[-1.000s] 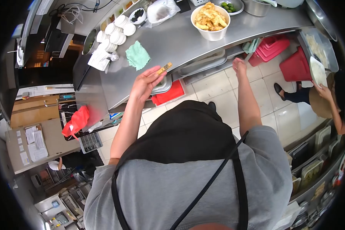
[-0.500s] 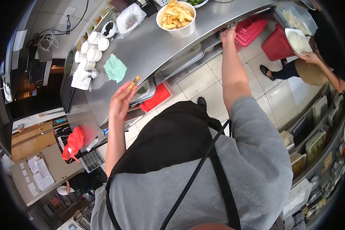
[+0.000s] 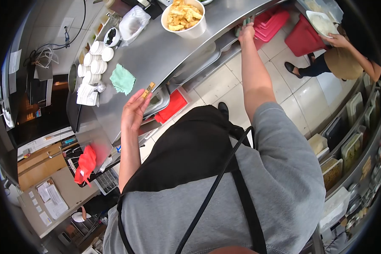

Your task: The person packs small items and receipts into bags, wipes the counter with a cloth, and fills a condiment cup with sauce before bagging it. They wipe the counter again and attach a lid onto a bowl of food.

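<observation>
In my left hand point(image 3: 133, 112) is a small tan wooden clothespin point(image 3: 148, 90) with dark marks, pinched between thumb and fingers over the counter's front edge. A crumpled mint-green cloth point(image 3: 122, 79) lies on the counter just beyond that hand. My right arm is stretched out far under the counter's lip, beside the red bin lids. There the fingers of my right hand point(image 3: 246, 32) are closed around something small and greenish, too hidden to name. A white paper tub point(image 3: 185, 26) of fried yellow pieces stands on the counter between my two hands.
Stacked white lids point(image 3: 95, 59), a plastic bag point(image 3: 133, 23) and a small bowl point(image 3: 111, 37) sit at the counter's back. Trays point(image 3: 199, 67) fill the shelf below. At right, a co-worker's hand point(image 3: 338, 41) holds a white container near a red bin point(image 3: 302, 36).
The view has shifted slightly, so the counter items appear a little farther left and up. Both hands keep nearly the same pose, the left still pinching the clothespin. The co-worker's container appears higher.
</observation>
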{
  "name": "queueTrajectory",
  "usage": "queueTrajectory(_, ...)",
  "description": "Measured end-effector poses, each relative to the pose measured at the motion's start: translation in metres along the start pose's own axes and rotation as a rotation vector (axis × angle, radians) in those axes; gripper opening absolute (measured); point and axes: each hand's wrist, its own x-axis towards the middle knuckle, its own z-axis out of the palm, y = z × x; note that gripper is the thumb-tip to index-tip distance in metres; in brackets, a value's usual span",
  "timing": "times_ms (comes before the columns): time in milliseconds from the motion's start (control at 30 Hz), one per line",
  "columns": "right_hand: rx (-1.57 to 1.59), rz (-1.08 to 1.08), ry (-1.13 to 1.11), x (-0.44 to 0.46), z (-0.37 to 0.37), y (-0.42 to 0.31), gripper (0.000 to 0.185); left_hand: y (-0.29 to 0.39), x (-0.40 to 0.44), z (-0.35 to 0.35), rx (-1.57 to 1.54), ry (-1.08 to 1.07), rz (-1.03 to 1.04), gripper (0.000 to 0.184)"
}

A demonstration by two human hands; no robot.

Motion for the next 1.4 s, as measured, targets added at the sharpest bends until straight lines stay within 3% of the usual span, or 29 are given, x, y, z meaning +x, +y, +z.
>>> queueTrajectory(67,-0.243,-0.159,0.027,0.018,-0.020,0.016,0.030,-0.004,0.002,0.004,0.002,-0.009,-0.020,0.030)
queueTrajectory(100,-0.411,-0.135,0.029,0.022,-0.036,0.028,0.027,-0.007,0.004,0.007,-0.001,-0.010,-0.034,0.028)
queueTrajectory(167,-0.501,-0.074,-0.187,-0.006,-0.062,0.062,0.026,-0.015,0.008,0.008,-0.005,-0.025,-0.049,0.026)
queueTrajectory(267,-0.721,0.191,-0.852,-0.133,-0.086,0.075,0.029,-0.025,0.014,0.019,-0.018,-0.035,-0.074,0.021)
queueTrajectory(300,-0.841,0.326,-0.959,-0.187,-0.077,0.064,0.034,-0.031,0.018,0.021,-0.017,-0.042,-0.076,0.020)
queueTrajectory(333,-0.760,0.471,-1.084,-0.220,-0.077,0.062,0.036,-0.037,0.022,0.023,-0.016,-0.047,-0.079,0.020)
queueTrajectory(400,-0.638,0.530,-1.173,-0.275,-0.076,0.061,0.036,-0.048,0.026,0.031,0.030,-0.036,-0.080,0.020)
queueTrajectory(567,-0.509,0.518,-1.085,-0.300,-0.075,0.065,0.034,-0.072,0.033,0.044,0.174,-0.034,-0.055,0.021)
queueTrajectory(700,-0.548,0.496,-0.986,-0.261,-0.079,0.063,0.031,-0.077,0.028,0.039,0.372,-0.020,-0.021,0.032)
queueTrajectory(767,-0.738,0.323,-0.953,-0.199,-0.090,0.082,0.029,-0.081,0.022,0.021,0.467,0.007,-0.074,0.038)
queueTrajectory(833,-1.283,-0.292,-0.872,-0.151,-0.098,0.073,0.030,-0.094,0.020,-0.017,0.486,0.007,-0.140,0.037)
queueTrajectory(900,-1.696,-0.516,-0.845,-0.116,-0.091,0.058,0.031,-0.110,0.018,-0.059,0.509,0.011,-0.210,0.036)
queueTrajectory(967,-1.683,-0.475,-0.818,-0.101,-0.082,0.046,0.028,-0.126,0.014,-0.099,0.664,0.058,-0.352,0.033)
queueTrajectory(1033,-1.670,-0.439,-0.794,-0.091,-0.077,0.042,0.024,-0.142,0.003,-0.135,0.793,0.076,-0.322,0.030)
queueTrajectory(1100,-1.278,-0.179,-0.756,-0.085,-0.075,0.044,0.018,-0.169,-0.006,-0.188,1.096,0.132,-0.258,0.026)
queueTrajectory(1200,-1.164,-0.090,-0.677,-0.093,-0.074,0.040,0.014,-0.194,-0.031,-0.234,1.442,0.145,-0.263,0.026)
queueTrajectory(1300,-1.283,-0.209,-0.706,-0.083,-0.077,0.043,0.018,-0.199,-0.051,-0.242,1.729,0.072,-0.351,0.027)
queueTrajectory(1400,-1.451,-0.365,-0.603,-0.084,-0.075,0.044,0.023,-0.194,-0.055,-0.236,1.564,0.118,-0.286,0.028)
